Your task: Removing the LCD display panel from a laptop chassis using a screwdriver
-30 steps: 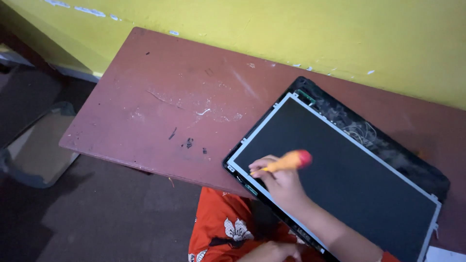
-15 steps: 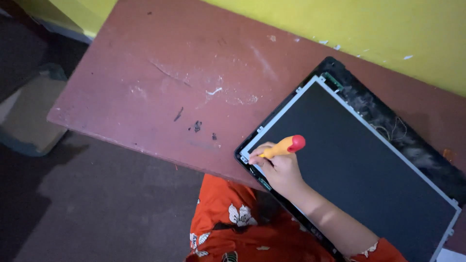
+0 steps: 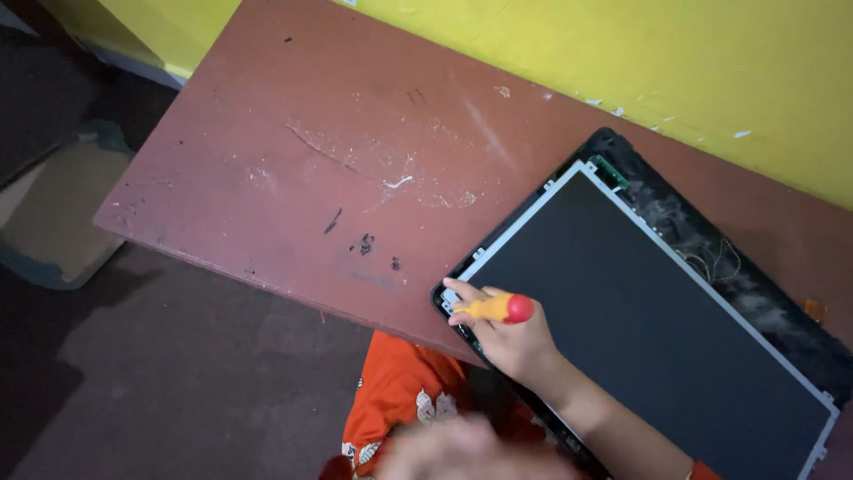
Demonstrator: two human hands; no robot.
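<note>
Screwdriver at the screen's corner

Lower centre of the frame: the right hand [image 3: 514,342] pinches a yellow screwdriver [image 3: 494,308], tip on the screen [image 3: 649,311] corner. The left hand [image 3: 444,449] is blurred at the bottom edge; its state cannot be told.

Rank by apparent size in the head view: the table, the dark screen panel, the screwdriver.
1. Table, largest.
2. Dark screen panel, lying on the table.
3. Screwdriver, smallest, gripped in the right hand at the panel's near corner.
</note>
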